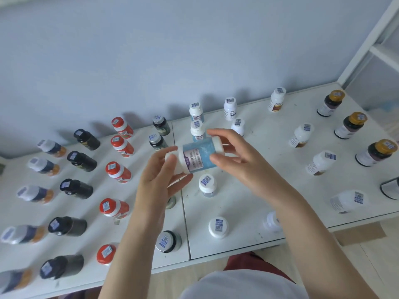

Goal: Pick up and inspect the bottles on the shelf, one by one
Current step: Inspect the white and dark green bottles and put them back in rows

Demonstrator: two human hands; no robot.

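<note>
1. Grip: the blue-labelled bottle (197,156) lies on its side in the air above the shelf (235,210), held between both hands and clear of the standing rows.
2. The right hand (239,156) pinches the body, thumb in front and forefinger over the top, fingers narrow on it. The left hand (159,178) curls loose fingers round the white left end, with its thumb underneath.
3. Both holds look light and the plastic looks smooth, so turning the bottle to read its label could let it slip.
4. A drop would probably land on the white-capped bottle (207,184) just below and might topple its neighbours.
5. On the way back down, a forearm could brush bottles near the front edge. I cannot tell which gap it belongs in.
</note>
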